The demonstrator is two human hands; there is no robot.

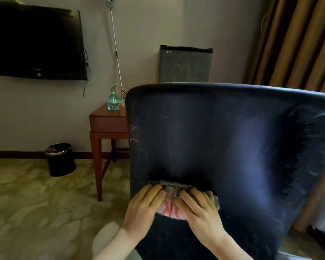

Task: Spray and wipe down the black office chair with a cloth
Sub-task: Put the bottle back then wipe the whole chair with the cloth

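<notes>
Pressing a folded cloth (172, 210) flat against the black office chair (223, 137), both hands work at about 6 o'clock in the view. The left hand (144, 205) covers the cloth's 9 o'clock end and the right hand (197, 212) its 3 o'clock end. The fingers of each are laid out nearly straight on the fabric, pointing toward 12 o'clock, with nothing clenched or pinched. Between the hands the cloth shows pink-white towelling with red marks, and its upper edge looks grey.

The cloth lies low on the rear face of the chair's backrest, which fills the frame from the centre out to 3 o'clock. Faint pale streaks and swirls show on the dark surface, mostly toward its 9 and 3 o'clock edges.

At 10 o'clock from the chair's top corner, a green spray bottle (113, 99) stands upright on a wooden side table (107, 121), well apart from both hands. A thin white pole (116, 49) leans on the wall behind it. A black waste bin (60, 159) sits on the patterned carpet (26, 194) at 9 o'clock. A dark television (36, 42) hangs at 10 o'clock, a small fridge (185, 64) stands at 12 o'clock beyond the chair, and brown curtains (298, 40) hang at 2 o'clock.
</notes>
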